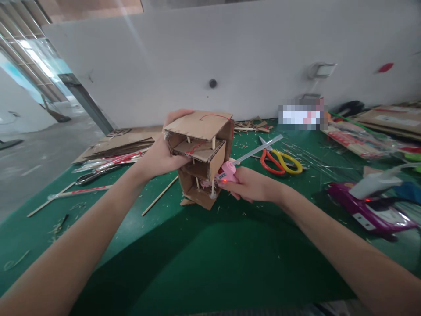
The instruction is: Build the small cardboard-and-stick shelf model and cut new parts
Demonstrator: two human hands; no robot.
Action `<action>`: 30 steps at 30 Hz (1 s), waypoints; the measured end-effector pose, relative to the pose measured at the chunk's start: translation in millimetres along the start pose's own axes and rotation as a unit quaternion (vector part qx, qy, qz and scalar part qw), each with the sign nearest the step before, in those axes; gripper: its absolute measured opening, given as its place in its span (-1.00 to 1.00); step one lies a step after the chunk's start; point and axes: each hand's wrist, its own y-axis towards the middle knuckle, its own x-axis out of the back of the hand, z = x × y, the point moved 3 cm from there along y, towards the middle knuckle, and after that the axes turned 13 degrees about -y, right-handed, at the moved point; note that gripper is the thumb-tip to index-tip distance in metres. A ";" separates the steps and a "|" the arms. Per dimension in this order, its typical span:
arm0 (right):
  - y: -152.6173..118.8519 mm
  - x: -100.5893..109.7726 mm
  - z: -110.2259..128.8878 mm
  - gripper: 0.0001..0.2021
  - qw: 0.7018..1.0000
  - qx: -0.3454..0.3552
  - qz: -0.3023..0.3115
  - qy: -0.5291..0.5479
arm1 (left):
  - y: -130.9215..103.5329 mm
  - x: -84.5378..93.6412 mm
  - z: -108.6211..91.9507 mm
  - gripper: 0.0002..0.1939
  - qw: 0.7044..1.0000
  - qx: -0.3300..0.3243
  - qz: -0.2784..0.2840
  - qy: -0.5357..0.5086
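Left hand closed around side of tiered cardboard structure, right hand gripping pink glue gun against structure's lower right side, structure above green bench.

Landmark: cardboard model. We see the widest pass over the green table in front of it, between the forearms. Left of it, left hand blocks close in, thin wooden stick lies near, cardboard sheets farther out. Right of it, right hand and pink glue gun block us, then scissors; purple power strip well apart. Behind it, wall stops us.
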 end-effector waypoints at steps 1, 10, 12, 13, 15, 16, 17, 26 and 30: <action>0.2 0.4 0.1 -0.49 1.000 -0.002 0.002 0.001 | -0.2 0.5 0.5 -0.15 1.000 -0.002 0.003 0.001; -0.4 3.1 2.9 -0.50 1.000 -0.017 0.014 -0.014 | 0.7 2.3 1.1 -0.13 1.000 -0.001 0.011 0.000; -0.7 3.6 3.3 -0.49 1.000 -0.017 0.015 -0.014 | 0.8 2.3 1.0 -0.13 1.000 0.002 0.013 -0.006; -0.8 3.9 3.3 -0.49 1.000 -0.014 0.014 -0.014 | 0.9 1.9 0.8 -0.12 1.000 0.003 0.017 -0.014; -1.1 4.2 2.7 -0.49 1.000 -0.007 0.014 -0.021 | 1.0 1.0 -0.2 -0.10 0.999 0.005 0.024 -0.037; -1.1 4.2 2.1 -0.48 1.000 -0.004 0.014 -0.025 | 1.0 0.6 -0.8 -0.10 0.999 0.008 0.025 -0.048; -1.2 4.0 1.3 -0.48 0.999 0.000 0.016 -0.029 | 1.1 0.3 -1.3 -0.11 0.998 0.014 0.025 -0.057; -0.2 2.1 -4.5 -0.45 1.000 0.012 0.015 -0.025 | 0.1 -0.6 -2.7 -0.11 0.997 0.033 0.028 -0.067; -0.1 2.5 -3.8 -0.45 0.999 0.013 0.019 -0.026 | 0.1 -1.9 -4.1 -0.12 0.997 0.028 0.035 -0.067</action>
